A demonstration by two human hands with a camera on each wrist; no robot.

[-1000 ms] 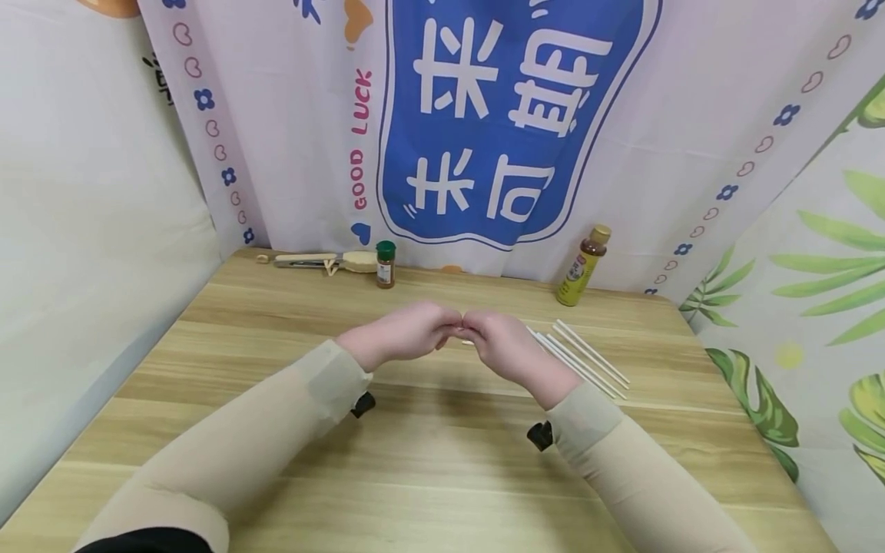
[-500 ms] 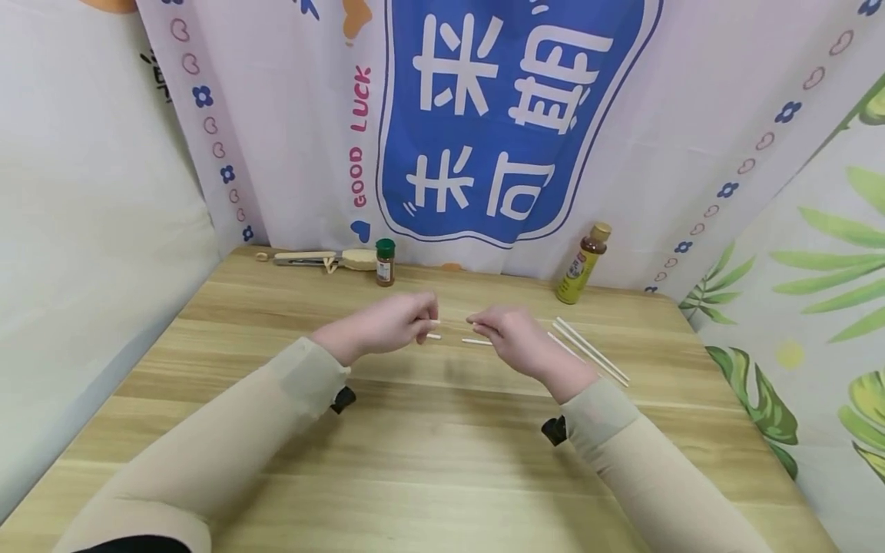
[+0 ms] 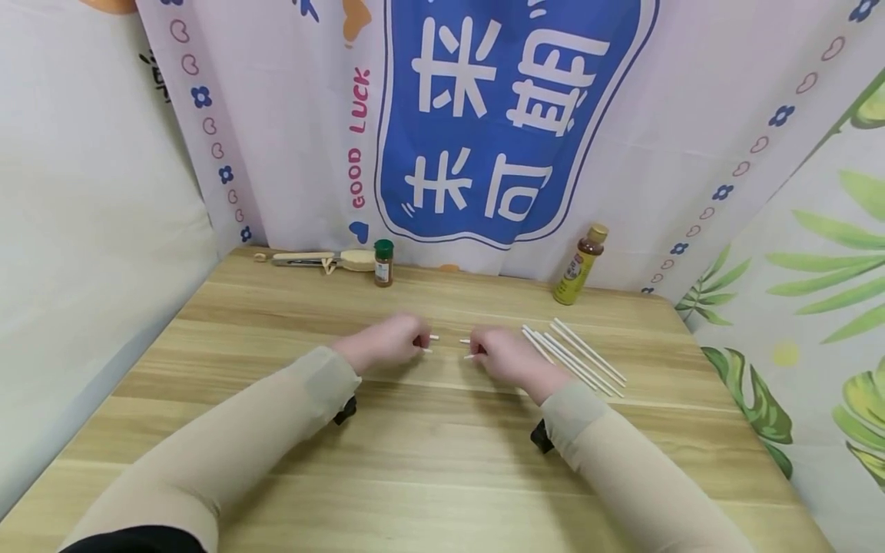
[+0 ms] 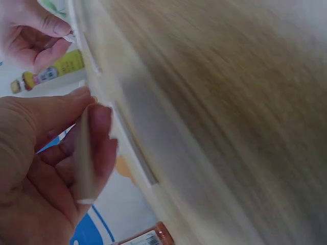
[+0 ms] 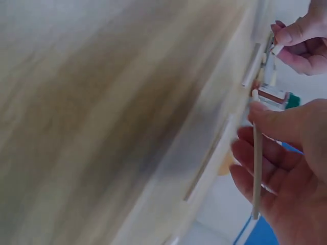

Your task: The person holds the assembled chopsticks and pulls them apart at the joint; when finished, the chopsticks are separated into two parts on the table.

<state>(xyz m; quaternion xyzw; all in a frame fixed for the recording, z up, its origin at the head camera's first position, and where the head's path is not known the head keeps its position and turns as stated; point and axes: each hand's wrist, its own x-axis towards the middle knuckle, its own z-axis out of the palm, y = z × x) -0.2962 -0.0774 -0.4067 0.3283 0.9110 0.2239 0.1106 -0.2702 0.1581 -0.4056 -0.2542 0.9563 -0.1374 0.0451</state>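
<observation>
My left hand (image 3: 387,340) pinches a short white stick (image 4: 85,158) between thumb and forefinger; in the left wrist view it runs down across the curled fingers. To the right, my right hand (image 3: 508,355) pinches a similar short stick (image 5: 257,168), which passes in front of its palm in the right wrist view. The two hands are apart, low over the wooden table (image 3: 429,445). On the table by the left fingers lies another short stick (image 4: 135,145), and one more short stick (image 5: 209,158) lies by the right fingers. In the head view the hands mostly cover these pieces.
Several long white sticks (image 3: 577,361) lie right of the right hand. Along the back stand a green-capped spice jar (image 3: 383,263) and a yellow-labelled bottle (image 3: 579,265). Tongs (image 3: 304,259) lie at the back left, before a printed curtain (image 3: 297,153).
One second ago the hands met at the fingertips. They moved apart, each with a short stick, and have since come down nearer the table.
</observation>
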